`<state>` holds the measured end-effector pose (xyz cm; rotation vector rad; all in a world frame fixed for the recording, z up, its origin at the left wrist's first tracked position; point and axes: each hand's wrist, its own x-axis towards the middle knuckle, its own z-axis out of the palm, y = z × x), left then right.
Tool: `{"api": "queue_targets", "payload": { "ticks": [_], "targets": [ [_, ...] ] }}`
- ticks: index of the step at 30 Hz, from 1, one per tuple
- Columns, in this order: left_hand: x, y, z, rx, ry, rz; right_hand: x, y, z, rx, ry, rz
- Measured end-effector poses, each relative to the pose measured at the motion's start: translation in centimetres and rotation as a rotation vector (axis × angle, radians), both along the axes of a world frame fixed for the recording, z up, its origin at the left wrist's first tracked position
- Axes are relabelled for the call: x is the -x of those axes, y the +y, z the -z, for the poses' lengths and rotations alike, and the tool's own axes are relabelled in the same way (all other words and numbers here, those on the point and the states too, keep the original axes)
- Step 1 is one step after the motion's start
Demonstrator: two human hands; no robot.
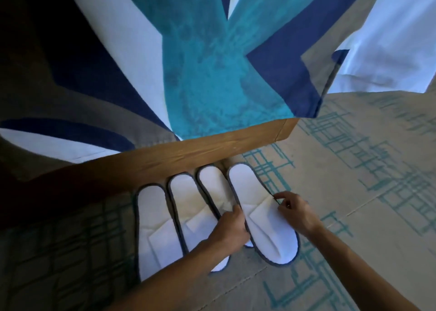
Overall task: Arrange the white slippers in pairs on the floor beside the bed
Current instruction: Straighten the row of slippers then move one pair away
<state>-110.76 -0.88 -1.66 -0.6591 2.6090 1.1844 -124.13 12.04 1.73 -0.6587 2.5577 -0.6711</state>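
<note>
4 white slippers lie side by side on the patterned floor [354,169], heels near the wooden bed frame [188,152]: first slipper [153,218], second slipper [186,202], third slipper [217,188], fourth slipper [266,223]. Of the hands, the left hand [230,228] grips the fourth slipper's left edge, partly covering the third; the right hand [295,210] pinches its right rim.

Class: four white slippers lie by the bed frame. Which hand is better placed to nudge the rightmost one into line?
Probably the right hand: it pinches the rightmost white grey-trimmed slipper's outer edge; the left hand sits between slippers.
</note>
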Motion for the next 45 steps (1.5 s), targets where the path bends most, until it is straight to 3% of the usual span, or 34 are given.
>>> {"api": "queue_targets", "payload": {
  "ticks": [7, 12, 20, 36, 45],
  "targets": [
    [3.4, -0.4, 1.1, 0.094, 0.071, -0.086, 5.0, -1.7, 1.3, -0.029, 0.020, -0.038],
    [4.6, 0.1, 2.9, 0.274, 0.110, -0.150, 7.2, -2.8, 2.6, -0.043, 0.016, -0.065],
    [6.6, 0.5, 2.5, 0.437, 0.075, -0.097, 9.1, -2.7, 3.8, -0.068, -0.023, -0.104],
    [7.8, 0.0, 4.7, 0.197, 0.019, -0.175, 9.1, -3.1, 6.1, 0.015, 0.026, -0.087],
    [7.3, 0.2, 4.8, 0.224, 0.047, -0.142, 9.3, -3.6, 6.5, -0.038, 0.033, -0.124]
  ]
}}
